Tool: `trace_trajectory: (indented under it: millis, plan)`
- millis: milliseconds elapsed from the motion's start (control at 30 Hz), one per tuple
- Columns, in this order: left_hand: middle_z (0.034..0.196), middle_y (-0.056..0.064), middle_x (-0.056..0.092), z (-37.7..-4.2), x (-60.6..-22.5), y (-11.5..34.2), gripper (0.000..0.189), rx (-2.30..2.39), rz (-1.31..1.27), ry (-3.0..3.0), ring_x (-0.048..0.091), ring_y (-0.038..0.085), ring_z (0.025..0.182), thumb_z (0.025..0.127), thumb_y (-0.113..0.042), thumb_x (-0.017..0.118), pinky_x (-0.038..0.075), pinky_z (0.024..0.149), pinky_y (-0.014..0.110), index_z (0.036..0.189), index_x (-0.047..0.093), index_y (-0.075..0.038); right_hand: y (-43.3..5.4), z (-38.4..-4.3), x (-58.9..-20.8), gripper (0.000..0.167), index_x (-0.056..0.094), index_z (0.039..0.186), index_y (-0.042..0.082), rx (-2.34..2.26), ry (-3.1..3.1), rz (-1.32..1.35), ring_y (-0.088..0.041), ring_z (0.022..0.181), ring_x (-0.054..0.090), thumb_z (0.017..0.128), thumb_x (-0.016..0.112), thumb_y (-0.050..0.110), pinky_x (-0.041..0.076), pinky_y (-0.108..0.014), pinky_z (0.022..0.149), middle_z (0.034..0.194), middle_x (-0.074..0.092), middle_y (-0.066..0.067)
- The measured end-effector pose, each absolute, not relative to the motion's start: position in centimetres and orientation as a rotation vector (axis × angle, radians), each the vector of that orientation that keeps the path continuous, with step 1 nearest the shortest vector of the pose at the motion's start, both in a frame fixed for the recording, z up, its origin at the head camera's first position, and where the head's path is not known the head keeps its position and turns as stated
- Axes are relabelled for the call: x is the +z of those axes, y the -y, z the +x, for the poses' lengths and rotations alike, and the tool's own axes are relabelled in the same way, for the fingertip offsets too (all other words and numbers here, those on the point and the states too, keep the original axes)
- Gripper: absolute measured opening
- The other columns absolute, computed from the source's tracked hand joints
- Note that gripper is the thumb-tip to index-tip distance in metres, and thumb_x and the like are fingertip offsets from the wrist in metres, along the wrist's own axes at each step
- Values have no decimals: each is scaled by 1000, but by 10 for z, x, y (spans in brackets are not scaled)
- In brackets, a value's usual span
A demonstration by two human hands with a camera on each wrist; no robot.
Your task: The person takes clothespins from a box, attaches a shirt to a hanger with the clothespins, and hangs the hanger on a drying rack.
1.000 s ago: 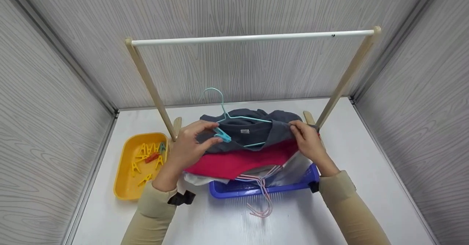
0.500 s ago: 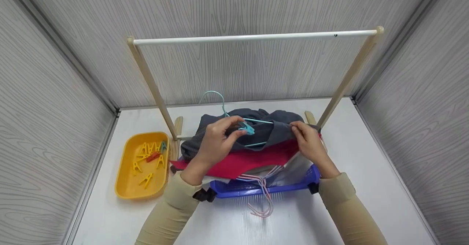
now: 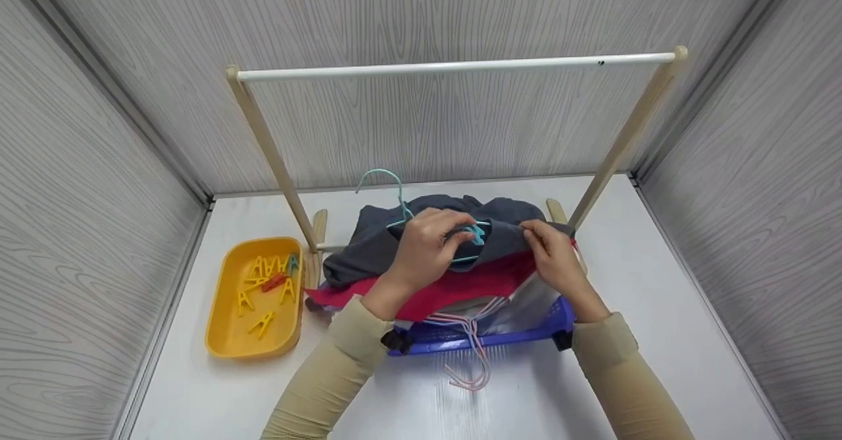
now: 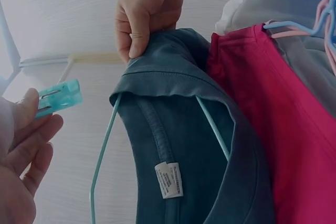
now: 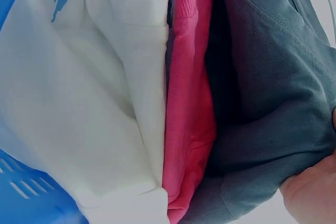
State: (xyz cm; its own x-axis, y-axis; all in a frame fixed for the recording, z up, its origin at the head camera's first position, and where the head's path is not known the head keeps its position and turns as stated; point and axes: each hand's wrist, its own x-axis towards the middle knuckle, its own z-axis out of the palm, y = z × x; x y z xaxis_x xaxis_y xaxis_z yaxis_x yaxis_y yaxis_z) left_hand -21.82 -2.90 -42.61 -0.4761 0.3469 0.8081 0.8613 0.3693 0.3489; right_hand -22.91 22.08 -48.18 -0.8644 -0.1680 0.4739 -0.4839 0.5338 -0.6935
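Observation:
My left hand (image 3: pixel 427 246) pinches a turquoise clothespin (image 3: pixel 476 233) between thumb and fingers, over the neckline of a dark grey shirt (image 3: pixel 362 252). In the left wrist view the clothespin (image 4: pixel 60 98) stands apart from the cloth. With thumb and fingers, my right hand (image 3: pixel 556 256) grips the shirt at its right shoulder. A turquoise hanger (image 3: pixel 399 190) lies inside the shirt, its hook sticking out at the upper left. Inside the collar a white label (image 4: pixel 169 180) shows. The right wrist view shows only part of the right hand (image 5: pixel 312 192) at its edge.
Under the shirt lie a red garment (image 3: pixel 427 295) and a white one (image 5: pixel 105 103), over a blue basket (image 3: pixel 460 346). Pink hanger hooks (image 3: pixel 477 367) hang over its front. A yellow tray (image 3: pixel 223 335) holds several clothespins (image 3: pixel 263 323). Behind stands a rack with a white bar (image 3: pixel 454 68).
My left hand has moved right with the clothespin, from the left side of the shirt's neckline toward its right side. My right hand has stayed at the shoulder.

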Motion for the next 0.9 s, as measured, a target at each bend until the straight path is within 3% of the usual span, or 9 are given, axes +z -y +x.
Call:
trace_trajectory:
  millis: [167,567,900]
  plan:
    - [85,6,71,-224,-423,19,9,-1013,-1057,1979,64,16,73,84,-5,76,51,79,33,92,72,-2,-222,-228,-482,16,67,104,-4,1252,2440,545,-17,81,53,99,52,-2,42,-25,73,93,67,-10]
    - [86,6,72,-238,-419,2,13,-870,-1040,1998,67,16,76,85,-12,75,52,81,34,94,73,-3,-223,-228,-480,15,67,102,-2,1256,2431,566,-16,78,53,99,52,-2,41,-25,70,87,64,-7]
    - [87,5,72,-248,-421,-6,17,-714,-1068,2091,68,15,77,89,-20,71,52,80,34,96,72,-5,-223,-227,-479,16,67,105,-3,1236,2448,547,-17,86,58,98,53,-2,45,-29,77,97,68,-11]
